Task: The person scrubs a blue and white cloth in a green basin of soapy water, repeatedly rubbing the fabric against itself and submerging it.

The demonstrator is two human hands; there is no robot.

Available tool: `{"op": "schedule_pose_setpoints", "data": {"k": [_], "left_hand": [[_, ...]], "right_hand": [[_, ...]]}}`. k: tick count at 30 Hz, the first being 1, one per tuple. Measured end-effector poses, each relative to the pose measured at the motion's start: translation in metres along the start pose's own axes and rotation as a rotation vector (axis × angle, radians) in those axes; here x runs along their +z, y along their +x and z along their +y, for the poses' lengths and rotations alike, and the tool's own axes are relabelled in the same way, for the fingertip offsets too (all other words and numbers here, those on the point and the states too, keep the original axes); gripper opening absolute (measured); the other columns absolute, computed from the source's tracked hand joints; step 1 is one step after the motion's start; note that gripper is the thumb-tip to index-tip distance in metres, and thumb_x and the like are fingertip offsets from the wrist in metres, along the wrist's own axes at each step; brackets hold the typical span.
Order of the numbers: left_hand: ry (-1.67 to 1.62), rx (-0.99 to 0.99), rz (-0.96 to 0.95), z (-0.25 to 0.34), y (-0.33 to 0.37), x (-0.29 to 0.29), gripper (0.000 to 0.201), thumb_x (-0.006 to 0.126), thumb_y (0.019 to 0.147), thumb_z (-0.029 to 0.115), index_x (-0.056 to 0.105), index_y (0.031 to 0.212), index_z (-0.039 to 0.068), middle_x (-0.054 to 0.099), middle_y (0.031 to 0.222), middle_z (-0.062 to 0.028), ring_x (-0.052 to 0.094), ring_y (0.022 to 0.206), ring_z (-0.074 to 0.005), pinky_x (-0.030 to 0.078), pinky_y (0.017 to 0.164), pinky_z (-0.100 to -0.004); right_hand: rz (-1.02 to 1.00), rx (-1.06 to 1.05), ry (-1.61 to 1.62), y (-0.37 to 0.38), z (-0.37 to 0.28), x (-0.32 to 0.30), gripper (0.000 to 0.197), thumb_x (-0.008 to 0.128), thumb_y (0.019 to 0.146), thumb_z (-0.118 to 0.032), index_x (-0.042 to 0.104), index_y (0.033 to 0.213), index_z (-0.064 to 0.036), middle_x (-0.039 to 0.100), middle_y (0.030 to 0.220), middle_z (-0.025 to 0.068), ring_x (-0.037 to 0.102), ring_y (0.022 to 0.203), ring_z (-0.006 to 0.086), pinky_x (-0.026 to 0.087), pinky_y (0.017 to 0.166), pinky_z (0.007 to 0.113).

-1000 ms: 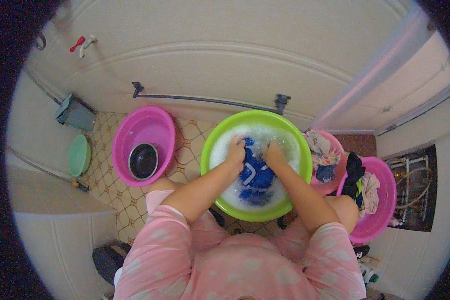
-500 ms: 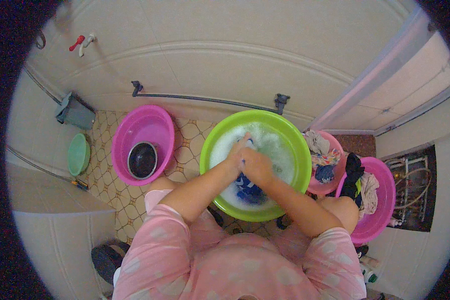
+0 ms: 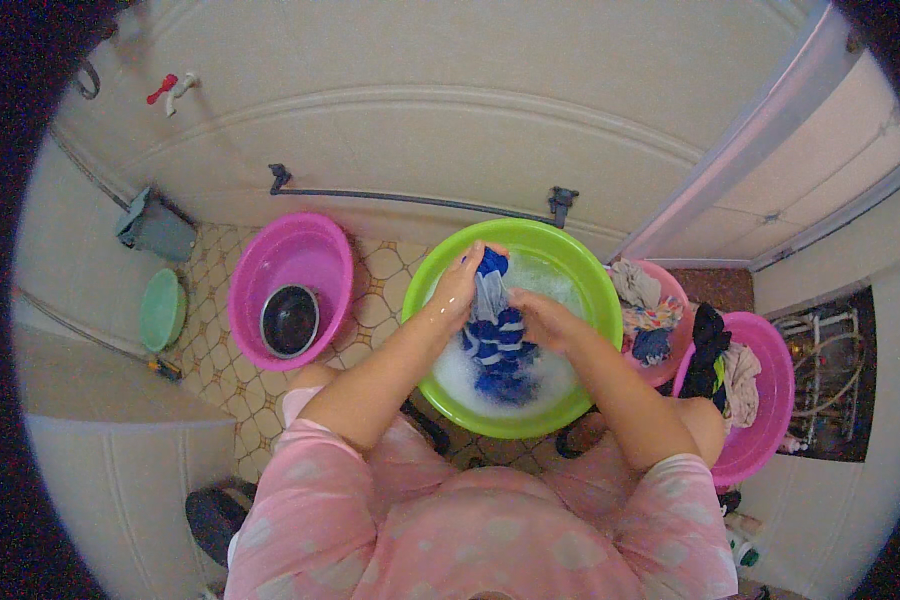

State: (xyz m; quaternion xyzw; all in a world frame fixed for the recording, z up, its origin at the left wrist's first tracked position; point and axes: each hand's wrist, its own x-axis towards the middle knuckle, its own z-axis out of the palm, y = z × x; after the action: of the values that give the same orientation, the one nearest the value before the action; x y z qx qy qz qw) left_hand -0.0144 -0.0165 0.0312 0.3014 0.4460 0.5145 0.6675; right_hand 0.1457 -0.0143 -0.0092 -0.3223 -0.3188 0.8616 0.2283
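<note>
A blue garment with white stripes (image 3: 498,345) hangs from my hands into a lime green basin (image 3: 610,330) of sudsy water (image 3: 560,285). My left hand (image 3: 460,287) is closed around its upper part, and a bunched blue bit pokes out past the fingers. On the other side, my right hand (image 3: 542,318) pinches the edge of the cloth near a pale grey-white patch. The garment's lower end lies in the foam. Suds cling to my left wrist.
Left of the green basin is a pink basin (image 3: 335,262) holding a dark round pot (image 3: 290,322). On the right, a salmon basin (image 3: 670,285) and another pink basin (image 3: 770,420) hold clothes. A small green bowl (image 3: 162,310), a grey bin (image 3: 157,228) and a red-handled tap (image 3: 170,92) are far left.
The blue garment has come up out of the suds and now shows its stripes. My hands, close together before, have moved apart, the left one slightly leftward and the right one rightward.
</note>
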Motion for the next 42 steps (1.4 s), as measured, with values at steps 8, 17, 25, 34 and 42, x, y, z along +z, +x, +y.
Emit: {"op": "schedule_pose_setpoints", "data": {"k": [8,17,25,34,42], "left_hand": [[0.202,0.142,-0.229,0.023,-0.03,0.016,0.045,0.029,0.091,0.038,0.049,0.116,0.006,0.048,0.119,-0.0089,0.045,0.108,-0.0204,0.032,0.095,-0.0332],[0.299,0.191,-0.035,0.002,-0.033,-0.022,0.048,0.026,0.092,0.038,0.038,0.125,0.007,0.042,0.124,-0.0107,0.037,0.115,-0.0202,0.026,0.098,-0.0305],[0.604,0.075,-0.175,0.009,-0.048,-0.03,0.044,0.044,0.087,0.032,0.041,0.123,0.007,0.051,0.114,-0.0107,0.047,0.105,-0.0211,0.034,0.092,-0.0317],[0.491,0.068,-0.251,0.025,-0.065,0.012,0.041,0.057,0.08,0.022,0.046,0.113,0.001,0.054,0.104,-0.0074,0.05,0.094,-0.0142,0.039,0.084,-0.0273],[0.013,0.073,-0.023,0.042,-0.068,0.021,0.039,0.046,0.084,0.02,0.039,0.12,0.006,0.051,0.11,-0.0075,0.051,0.098,-0.0182,0.039,0.087,-0.0314]], "right_hand": [[0.018,0.148,0.072,-0.026,-0.008,0.036,0.047,0.055,0.079,-0.036,0.047,0.113,-0.0058,0.057,0.107,0.0089,0.057,0.091,0.0223,0.045,0.081,0.036],[0.106,-0.368,0.097,-0.037,-0.04,0.04,0.029,0.054,0.08,-0.021,0.049,0.105,-0.006,0.059,0.095,0.0072,0.057,0.084,0.0193,0.045,0.077,0.032],[0.086,-0.438,0.152,-0.052,-0.071,0.033,0.023,0.047,0.086,-0.019,0.048,0.104,-0.0051,0.056,0.101,0.0056,0.054,0.093,0.0159,0.043,0.081,0.03],[0.032,-0.311,-0.172,-0.042,-0.061,0.039,0.028,0.051,0.085,-0.028,0.051,0.102,-0.0052,0.057,0.091,0.0025,0.054,0.083,0.0119,0.045,0.071,0.029],[-0.233,-0.04,-0.542,-0.03,-0.01,0.02,0.044,0.062,0.076,-0.03,0.05,0.112,-0.0069,0.055,0.105,0.0054,0.052,0.091,0.0156,0.04,0.082,0.03]]}}
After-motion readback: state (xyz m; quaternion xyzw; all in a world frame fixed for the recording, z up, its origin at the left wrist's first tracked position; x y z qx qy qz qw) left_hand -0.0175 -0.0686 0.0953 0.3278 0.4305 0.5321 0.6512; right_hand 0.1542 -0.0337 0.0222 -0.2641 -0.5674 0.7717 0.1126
